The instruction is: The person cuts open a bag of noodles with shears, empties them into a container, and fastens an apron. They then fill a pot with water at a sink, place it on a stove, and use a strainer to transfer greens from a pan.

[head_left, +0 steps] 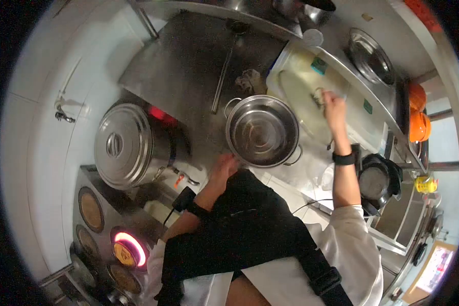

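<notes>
Head view recorded a round, silver metal two-handled pot (pixel 262 131) on a grey steel counter (pixel 173 61). The left hand (pixel 222 172), fingers curled, was beside its rim, contact unclear. The right hand (pixel 335 113), fingers bent, was over a pale rectangular plastic tub (pixel 363 127); its grip could not be determined.

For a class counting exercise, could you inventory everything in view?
Open pot: 1, silver, counter front
Tub: 1, whitish, right
Lidded pot: 1, silver, left
Long-handled utensil: 1, silver, beyond open pot
Crumpled item: 1, pale, beside tub
Glowing burner: 1, pink, lower left
Wall tap: 1, silver, far left
Small blurred items: uncountable
Wristbands: 2, black, wrists
Left hand: 1, bare, near open pot
Right hand: 1, bare, over tub
</notes>
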{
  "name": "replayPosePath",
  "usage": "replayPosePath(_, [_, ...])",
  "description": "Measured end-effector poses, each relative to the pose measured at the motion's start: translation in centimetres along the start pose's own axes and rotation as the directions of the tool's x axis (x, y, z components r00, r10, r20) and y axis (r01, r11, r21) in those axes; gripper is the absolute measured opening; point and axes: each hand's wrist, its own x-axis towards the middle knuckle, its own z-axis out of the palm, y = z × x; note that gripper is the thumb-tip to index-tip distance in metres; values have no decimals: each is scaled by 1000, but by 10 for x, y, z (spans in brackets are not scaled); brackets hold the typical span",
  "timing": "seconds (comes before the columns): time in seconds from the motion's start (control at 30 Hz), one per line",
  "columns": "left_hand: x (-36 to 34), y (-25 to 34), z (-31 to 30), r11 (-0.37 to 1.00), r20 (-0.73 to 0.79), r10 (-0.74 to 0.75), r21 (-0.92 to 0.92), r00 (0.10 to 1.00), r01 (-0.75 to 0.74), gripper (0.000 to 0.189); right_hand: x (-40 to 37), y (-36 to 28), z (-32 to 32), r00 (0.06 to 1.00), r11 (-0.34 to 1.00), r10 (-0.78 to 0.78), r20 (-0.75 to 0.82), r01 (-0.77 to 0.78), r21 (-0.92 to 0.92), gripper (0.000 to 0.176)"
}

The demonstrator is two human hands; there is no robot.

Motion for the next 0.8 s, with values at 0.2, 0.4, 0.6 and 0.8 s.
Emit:
replayPosePath(0.2, [-10, 33, 27, 996, -14, 84, 4, 996, -84, 34, 62, 53, 7, 980, 968, 191, 52, -197, 154, 42])
replayPosePath(0.4, [148, -126, 3, 323, 292, 585, 771, 756, -548, 30, 52, 164, 39, 975, 969, -216, 58, 221, -111, 49])
replayPosePath(0.6, [58, -30, 57, 635, -206, 558, 729, 804, -254, 45, -16, 163, 65, 922, 960, -280, 268, 261, 107, 33])
replayPosePath(0.8, [23, -88, 32, 859, -191, 455, 353, 870, -372, 41, -131, 98, 17, 875, 945, -325, 359, 318, 80, 36])
